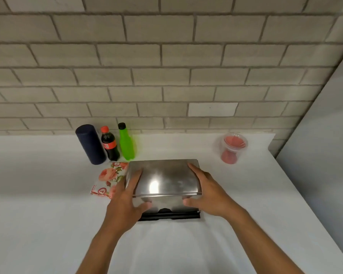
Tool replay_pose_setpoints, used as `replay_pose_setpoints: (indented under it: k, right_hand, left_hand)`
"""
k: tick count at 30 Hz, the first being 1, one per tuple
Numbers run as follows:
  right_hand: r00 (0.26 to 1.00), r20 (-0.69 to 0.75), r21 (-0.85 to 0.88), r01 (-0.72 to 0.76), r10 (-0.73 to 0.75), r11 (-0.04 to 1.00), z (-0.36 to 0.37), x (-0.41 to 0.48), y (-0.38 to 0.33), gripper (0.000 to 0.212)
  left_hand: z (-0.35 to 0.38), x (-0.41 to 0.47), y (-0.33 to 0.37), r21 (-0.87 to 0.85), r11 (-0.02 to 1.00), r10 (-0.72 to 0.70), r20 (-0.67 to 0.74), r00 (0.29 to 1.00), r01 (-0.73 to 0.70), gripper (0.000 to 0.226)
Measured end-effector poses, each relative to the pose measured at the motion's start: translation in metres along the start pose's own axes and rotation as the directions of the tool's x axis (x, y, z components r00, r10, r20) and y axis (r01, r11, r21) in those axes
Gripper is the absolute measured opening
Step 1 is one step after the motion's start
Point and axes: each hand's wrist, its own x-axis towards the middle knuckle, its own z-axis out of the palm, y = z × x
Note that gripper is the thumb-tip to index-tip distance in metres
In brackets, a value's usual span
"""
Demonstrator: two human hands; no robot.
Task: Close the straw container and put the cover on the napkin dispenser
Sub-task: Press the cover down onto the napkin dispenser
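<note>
A shiny steel cover (163, 177) sits over the napkin dispenser, whose black base (168, 215) shows along its near edge, in the middle of the white table. My left hand (127, 196) grips the cover's left side, thumb on the front face. My right hand (204, 190) grips its right side the same way. A dark blue cylinder (90, 144), probably the straw container, stands upright at the back left with its lid on.
A cola bottle (109, 144) and a green bottle (126, 142) stand beside the cylinder. A floral napkin pack (109, 178) lies just left of the dispenser. A clear cup with red inserts (232, 148) stands back right. A brick wall (166, 66) backs the table (48, 214).
</note>
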Motion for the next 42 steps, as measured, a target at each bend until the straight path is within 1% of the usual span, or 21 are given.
replay_pose_setpoints:
  k: [2, 5, 10, 17, 21, 26, 29, 33, 42]
  right_hand:
    - [1.000, -0.026, 0.020, -0.007, 0.008, 1.000, 0.008, 0.000, 0.002, 0.117]
    - [0.998, -0.058, 0.035, -0.022, 0.024, 0.999, 0.012, 0.003, 0.007, 0.118]
    - [0.995, -0.090, 0.025, -0.049, 0.051, 0.999, 0.000, 0.017, 0.013, 0.118]
    - [0.989, -0.119, -0.015, -0.085, 0.082, 0.996, -0.026, 0.047, 0.023, 0.120]
    - [0.985, -0.139, 0.008, -0.098, 0.098, 0.995, -0.038, 0.068, 0.036, 0.118]
    - [0.987, -0.148, 0.071, -0.051, 0.061, 0.996, -0.052, 0.094, 0.050, 0.118]
    - [0.989, -0.146, 0.061, -0.022, 0.031, 0.998, -0.059, 0.110, 0.056, 0.119]
    - [0.987, -0.160, 0.015, -0.026, 0.028, 1.000, -0.066, 0.127, 0.063, 0.122]
    - [0.986, -0.167, 0.011, -0.019, 0.020, 1.000, -0.075, 0.151, 0.071, 0.124]
  left_hand:
    - [0.003, 0.007, -0.003, 0.047, 0.999, 0.005, 0.002, 1.000, -0.005, 0.110]
    - [0.009, 0.017, -0.007, 0.099, 0.995, 0.030, 0.009, 1.000, -0.031, 0.114]
    - [0.020, 0.036, -0.005, 0.120, 0.987, 0.107, 0.016, 0.994, -0.108, 0.119]
    - [0.040, 0.073, 0.014, 0.193, 0.977, 0.078, 0.050, 0.996, -0.087, 0.114]
    - [0.049, 0.099, 0.020, 0.184, 0.978, 0.086, 0.072, 0.994, -0.098, 0.113]
    - [0.057, 0.127, 0.028, 0.128, 0.988, 0.073, 0.070, 0.995, -0.081, 0.113]
    - [0.061, 0.140, 0.030, 0.119, 0.990, 0.065, 0.065, 0.996, -0.072, 0.109]
    - [0.067, 0.156, 0.031, 0.122, 0.989, 0.079, 0.051, 0.996, -0.085, 0.109]
    - [0.071, 0.180, 0.033, 0.156, 0.985, 0.063, 0.066, 0.996, -0.073, 0.108]
